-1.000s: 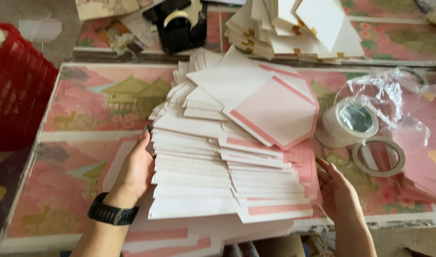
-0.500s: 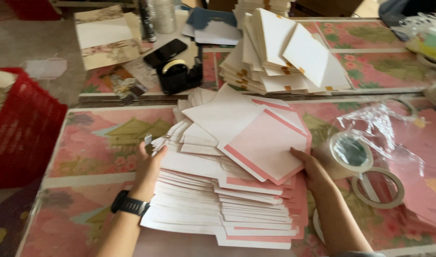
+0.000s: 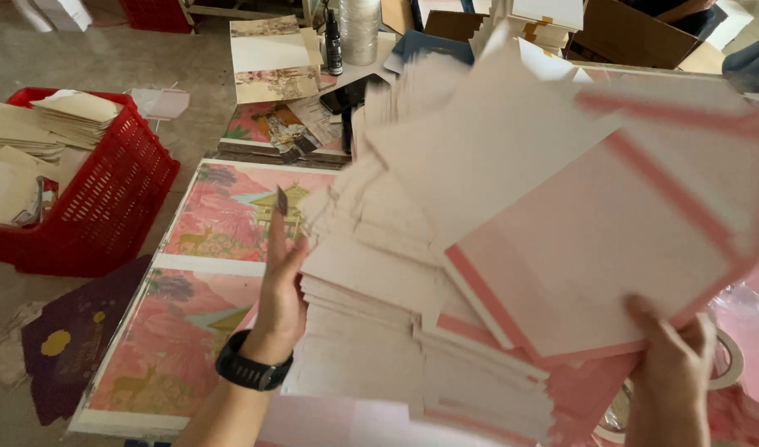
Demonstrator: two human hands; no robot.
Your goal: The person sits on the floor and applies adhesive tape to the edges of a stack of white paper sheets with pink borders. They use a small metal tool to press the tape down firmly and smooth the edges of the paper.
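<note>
A thick, fanned stack of pale pink-edged cards (image 3: 512, 273) is held raised above the printed pink table surface (image 3: 222, 223). Its left edge is gripped by the left hand (image 3: 281, 290), on whose wrist a black watch (image 3: 251, 371) is worn; its lower right corner is clasped by the right hand (image 3: 671, 364). A red basket (image 3: 106, 207) is seen at left.

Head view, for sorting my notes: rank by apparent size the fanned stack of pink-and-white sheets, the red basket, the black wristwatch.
1. Fanned stack of pink-and-white sheets, though it is raised near the camera.
2. Red basket.
3. Black wristwatch.
</note>
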